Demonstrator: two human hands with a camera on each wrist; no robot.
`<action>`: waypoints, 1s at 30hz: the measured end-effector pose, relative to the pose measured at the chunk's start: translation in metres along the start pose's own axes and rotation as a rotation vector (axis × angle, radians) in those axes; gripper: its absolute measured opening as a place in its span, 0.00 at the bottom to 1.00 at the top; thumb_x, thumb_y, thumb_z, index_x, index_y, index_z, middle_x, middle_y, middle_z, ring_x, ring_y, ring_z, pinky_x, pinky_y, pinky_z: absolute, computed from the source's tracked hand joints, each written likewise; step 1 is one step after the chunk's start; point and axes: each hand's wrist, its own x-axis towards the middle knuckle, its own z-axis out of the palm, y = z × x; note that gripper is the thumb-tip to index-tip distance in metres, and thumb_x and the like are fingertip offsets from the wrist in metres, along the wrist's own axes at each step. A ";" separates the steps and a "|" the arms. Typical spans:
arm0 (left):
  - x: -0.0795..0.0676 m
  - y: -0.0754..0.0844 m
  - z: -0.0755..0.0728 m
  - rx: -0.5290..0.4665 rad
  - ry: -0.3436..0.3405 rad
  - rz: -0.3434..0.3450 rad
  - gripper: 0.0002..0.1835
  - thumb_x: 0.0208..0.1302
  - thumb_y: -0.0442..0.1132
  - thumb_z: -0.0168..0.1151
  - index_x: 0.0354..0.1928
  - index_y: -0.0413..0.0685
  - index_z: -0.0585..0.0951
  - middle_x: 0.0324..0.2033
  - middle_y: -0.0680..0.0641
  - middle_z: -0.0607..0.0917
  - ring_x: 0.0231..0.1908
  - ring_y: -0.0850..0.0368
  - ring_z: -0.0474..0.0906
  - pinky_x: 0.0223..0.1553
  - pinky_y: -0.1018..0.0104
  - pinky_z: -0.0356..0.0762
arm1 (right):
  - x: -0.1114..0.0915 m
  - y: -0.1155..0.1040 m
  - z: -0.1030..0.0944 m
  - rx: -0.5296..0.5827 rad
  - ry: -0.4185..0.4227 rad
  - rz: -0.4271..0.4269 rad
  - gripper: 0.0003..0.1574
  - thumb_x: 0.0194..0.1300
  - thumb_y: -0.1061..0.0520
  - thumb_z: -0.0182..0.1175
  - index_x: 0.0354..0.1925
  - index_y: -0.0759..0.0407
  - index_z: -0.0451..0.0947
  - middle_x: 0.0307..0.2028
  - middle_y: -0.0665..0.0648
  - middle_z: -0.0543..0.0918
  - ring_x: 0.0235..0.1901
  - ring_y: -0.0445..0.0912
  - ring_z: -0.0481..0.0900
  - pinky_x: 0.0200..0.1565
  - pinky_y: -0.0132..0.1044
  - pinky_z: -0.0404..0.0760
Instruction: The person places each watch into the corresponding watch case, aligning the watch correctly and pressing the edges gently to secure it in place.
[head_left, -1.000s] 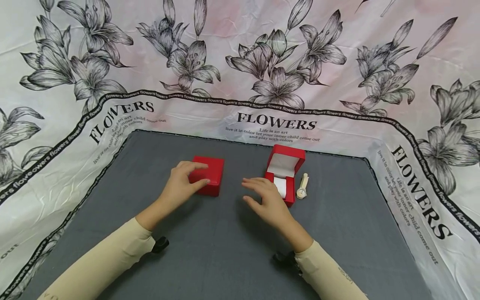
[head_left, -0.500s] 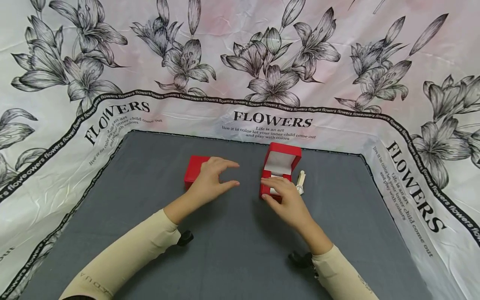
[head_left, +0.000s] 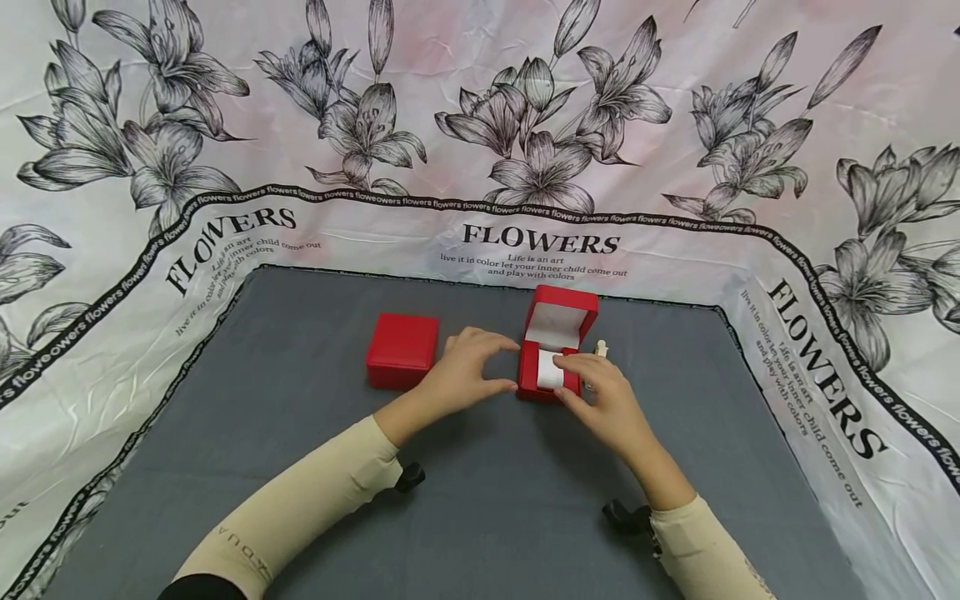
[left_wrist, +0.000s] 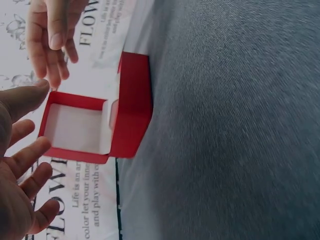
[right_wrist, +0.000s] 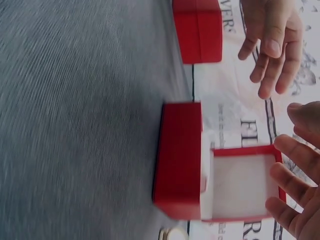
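2 hands (head_left: 468, 368) (head_left: 609, 404) near open red box (head_left: 557, 332), watch (head_left: 602, 348) apparently alongside

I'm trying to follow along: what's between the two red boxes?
In the head view, the left hand is between the closed box and the open box.

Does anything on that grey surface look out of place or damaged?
Perhaps the watch: it lies on the grey surface beside the open red box, though the white cushion inside looks bare where it shows. The right hand partly hides the watch. No spill or damage shows.
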 end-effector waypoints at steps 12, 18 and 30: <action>0.037 0.008 0.031 0.071 -0.061 -0.026 0.32 0.59 0.53 0.76 0.65 0.59 0.79 0.62 0.54 0.81 0.63 0.54 0.69 0.61 0.49 0.63 | -0.012 0.034 -0.016 -0.020 0.034 0.156 0.32 0.57 0.65 0.76 0.60 0.59 0.82 0.56 0.59 0.85 0.60 0.55 0.76 0.58 0.59 0.77; 0.052 0.004 0.040 0.110 -0.083 -0.060 0.33 0.58 0.54 0.76 0.65 0.59 0.79 0.63 0.54 0.81 0.63 0.53 0.69 0.61 0.49 0.63 | -0.013 0.049 -0.020 -0.015 0.031 0.252 0.31 0.59 0.64 0.75 0.61 0.60 0.81 0.57 0.61 0.84 0.61 0.57 0.75 0.60 0.61 0.73; 0.068 -0.005 0.062 0.142 -0.132 -0.078 0.33 0.56 0.56 0.77 0.64 0.59 0.80 0.61 0.55 0.83 0.60 0.52 0.70 0.57 0.50 0.62 | -0.016 0.076 -0.021 -0.043 -0.026 0.433 0.30 0.64 0.58 0.72 0.63 0.62 0.79 0.57 0.65 0.84 0.61 0.61 0.76 0.62 0.62 0.70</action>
